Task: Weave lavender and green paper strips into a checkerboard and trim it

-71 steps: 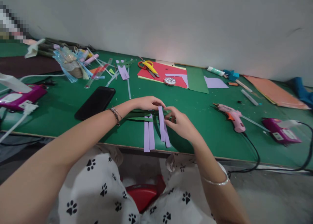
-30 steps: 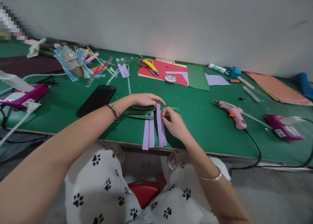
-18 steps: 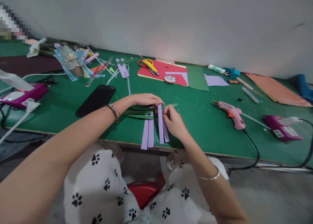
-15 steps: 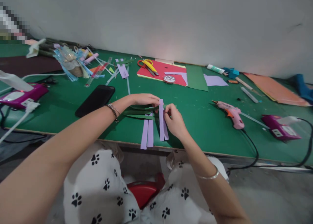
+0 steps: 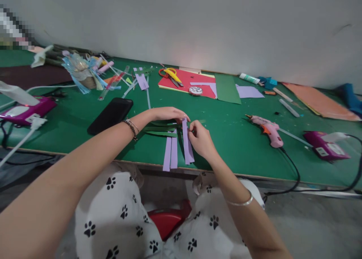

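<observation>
Green strips (image 5: pixel 160 134) on the tabletop (image 5: pixel 229 146), left hand (image 5: pixel 169 114) arched palm-down over them, fingers bent, hold unclear, paired purple strips (image 5: pixel 170 153) below, overlapped purple strips (image 5: pixel 186 144) between the hands, right hand (image 5: pixel 201 139) curled, thumb and forefinger pinching their edge

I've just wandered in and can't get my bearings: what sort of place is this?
Probably a craft workspace; whether it's a workshop, classroom or home, I can't tell. On the green table are a pink glue gun, scissors and purple paper strips.

L hand (image 5: pixel 169 114) — some fingers hidden; txt on disc (image 5: pixel 196 90) — too small.
</observation>
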`<state>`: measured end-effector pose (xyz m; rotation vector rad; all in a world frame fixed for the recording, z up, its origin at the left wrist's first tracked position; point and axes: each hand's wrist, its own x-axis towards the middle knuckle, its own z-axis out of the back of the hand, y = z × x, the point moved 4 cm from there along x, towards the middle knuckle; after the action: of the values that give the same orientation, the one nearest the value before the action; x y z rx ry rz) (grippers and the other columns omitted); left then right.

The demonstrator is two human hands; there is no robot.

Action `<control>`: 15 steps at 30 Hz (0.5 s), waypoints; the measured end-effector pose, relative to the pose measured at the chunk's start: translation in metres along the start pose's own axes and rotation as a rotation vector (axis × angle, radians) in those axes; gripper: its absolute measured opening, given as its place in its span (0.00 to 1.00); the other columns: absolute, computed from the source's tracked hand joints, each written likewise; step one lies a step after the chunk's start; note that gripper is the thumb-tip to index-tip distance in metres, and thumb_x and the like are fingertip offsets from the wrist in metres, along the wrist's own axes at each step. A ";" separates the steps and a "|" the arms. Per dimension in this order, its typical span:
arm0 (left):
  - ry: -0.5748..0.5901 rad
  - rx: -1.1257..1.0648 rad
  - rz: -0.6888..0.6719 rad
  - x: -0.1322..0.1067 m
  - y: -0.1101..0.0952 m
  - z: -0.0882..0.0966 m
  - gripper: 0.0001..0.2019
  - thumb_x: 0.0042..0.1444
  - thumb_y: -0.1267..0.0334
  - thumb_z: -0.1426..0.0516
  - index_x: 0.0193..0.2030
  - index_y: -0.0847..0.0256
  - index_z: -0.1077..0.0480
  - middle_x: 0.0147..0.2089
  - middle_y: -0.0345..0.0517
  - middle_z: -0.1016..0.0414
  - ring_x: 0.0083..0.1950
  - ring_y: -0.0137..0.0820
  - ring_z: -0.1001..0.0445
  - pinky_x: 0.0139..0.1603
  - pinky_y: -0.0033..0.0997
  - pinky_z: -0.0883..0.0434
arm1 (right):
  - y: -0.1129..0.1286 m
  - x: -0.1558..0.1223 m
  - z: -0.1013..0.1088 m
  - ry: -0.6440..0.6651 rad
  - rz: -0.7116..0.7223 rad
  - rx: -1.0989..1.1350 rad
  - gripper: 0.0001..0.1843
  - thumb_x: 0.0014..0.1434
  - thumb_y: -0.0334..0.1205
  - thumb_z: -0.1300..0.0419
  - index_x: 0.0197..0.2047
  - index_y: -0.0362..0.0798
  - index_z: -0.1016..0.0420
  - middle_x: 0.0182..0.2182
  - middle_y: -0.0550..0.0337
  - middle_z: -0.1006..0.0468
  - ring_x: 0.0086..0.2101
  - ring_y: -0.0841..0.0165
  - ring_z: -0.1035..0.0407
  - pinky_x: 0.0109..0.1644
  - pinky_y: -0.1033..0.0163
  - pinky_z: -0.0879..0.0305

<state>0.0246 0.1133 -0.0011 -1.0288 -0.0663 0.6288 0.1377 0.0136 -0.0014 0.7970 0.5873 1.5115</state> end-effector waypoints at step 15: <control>0.027 0.126 -0.041 0.002 0.002 -0.001 0.21 0.50 0.55 0.47 0.50 0.58 0.31 0.32 0.37 0.31 0.32 0.26 0.37 0.34 0.23 0.41 | 0.005 -0.001 0.001 0.039 0.031 -0.050 0.07 0.46 0.30 0.51 0.24 0.50 0.46 0.20 0.68 0.37 0.22 0.73 0.47 0.31 0.65 0.53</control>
<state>0.0262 0.1140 -0.0038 -0.9122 -0.0241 0.5741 0.1357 0.0117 0.0027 0.7430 0.5663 1.5673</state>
